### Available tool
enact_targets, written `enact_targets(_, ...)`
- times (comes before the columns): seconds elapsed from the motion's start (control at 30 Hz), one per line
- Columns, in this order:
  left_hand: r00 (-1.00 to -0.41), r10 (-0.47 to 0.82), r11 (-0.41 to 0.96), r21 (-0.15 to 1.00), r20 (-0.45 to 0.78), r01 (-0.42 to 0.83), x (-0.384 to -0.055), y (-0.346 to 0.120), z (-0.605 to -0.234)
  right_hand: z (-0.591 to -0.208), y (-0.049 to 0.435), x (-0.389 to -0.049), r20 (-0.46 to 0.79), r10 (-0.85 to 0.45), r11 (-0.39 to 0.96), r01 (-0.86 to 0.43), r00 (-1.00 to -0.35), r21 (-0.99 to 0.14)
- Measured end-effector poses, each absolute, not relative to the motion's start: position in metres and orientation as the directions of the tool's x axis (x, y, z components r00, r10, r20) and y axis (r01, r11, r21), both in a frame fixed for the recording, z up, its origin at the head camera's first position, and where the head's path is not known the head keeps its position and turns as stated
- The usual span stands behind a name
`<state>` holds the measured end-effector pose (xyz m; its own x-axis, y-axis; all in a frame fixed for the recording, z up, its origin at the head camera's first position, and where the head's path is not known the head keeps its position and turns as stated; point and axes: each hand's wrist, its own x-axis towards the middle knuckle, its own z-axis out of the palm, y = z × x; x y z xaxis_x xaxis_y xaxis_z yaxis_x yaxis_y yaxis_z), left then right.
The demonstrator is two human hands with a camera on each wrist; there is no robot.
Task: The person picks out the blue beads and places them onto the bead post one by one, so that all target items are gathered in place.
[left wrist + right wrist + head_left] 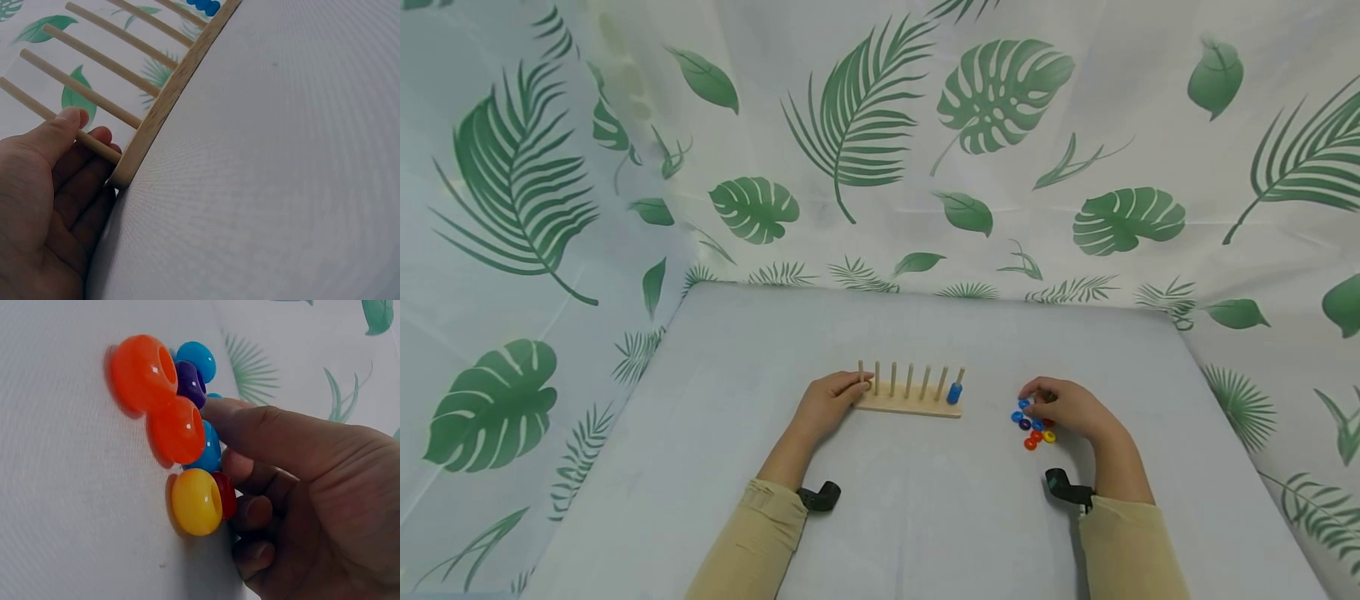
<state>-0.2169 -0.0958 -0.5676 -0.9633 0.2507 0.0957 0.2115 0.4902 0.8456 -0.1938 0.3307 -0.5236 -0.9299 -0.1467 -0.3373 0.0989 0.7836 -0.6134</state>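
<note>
A wooden peg board (pixel 910 406) with a row of upright pegs stands on the table, and blue beads (pixel 954 393) are stacked on its right-end peg. My left hand (pixel 829 403) grips the left-end peg (pixel 100 149) between thumb and fingers. To the right lies a cluster of loose beads, among them a yellow bead (pixel 197 502), orange beads (pixel 144 374), a purple bead (pixel 190 384) and a dark red bead (pixel 225 495). Over its far side my right hand (pixel 1070 407) pinches a blue bead (pixel 1024 403), which the thumb mostly hides in the right wrist view.
A pale cloth covers the table (pixel 910 500). Behind and at the sides hang white curtains (pixel 895 242) printed with green leaves. Black wrist cameras (pixel 822 497) sit on both forearms, below tan sleeves (pixel 752 533).
</note>
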Motion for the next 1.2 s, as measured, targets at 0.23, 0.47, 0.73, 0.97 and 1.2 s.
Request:
enact_targets(0.23,-0.967,0.243,0.491,0.849,0.082,0.195,-0.216,-0.095,-0.567,-0.525,0.333,-0.194,-0.332,-0.132,0.799,0.098,-0.934,-0.593)
enact_targets(0.47,-0.967,0.238,0.489,0.849,0.091,0.201,-0.216,-0.094,-0.566,-0.515,0.328,-0.192,-0.309,-0.109,0.801,0.100,-0.945,-0.590)
enact_targets(0.73,-0.967,0.239,0.482,0.852,0.094,0.202,-0.217,-0.094,-0.566,-0.494,0.317,-0.188,-0.186,-0.105,0.801,0.028,-0.977,-0.598)
enact_targets(0.97,-0.968,0.239,0.488,0.851,0.082,0.193,-0.216,-0.094,-0.565,-0.479,0.297,-0.187,-0.060,-0.142,0.753,-0.068,-0.988,-0.655)
enact_targets(1.2,-0.969,0.236,0.498,0.848,0.070,0.183,-0.216,-0.095,-0.565,-0.468,0.274,-0.188,-0.010,-0.179,0.669,-0.114,-0.984,-0.734)
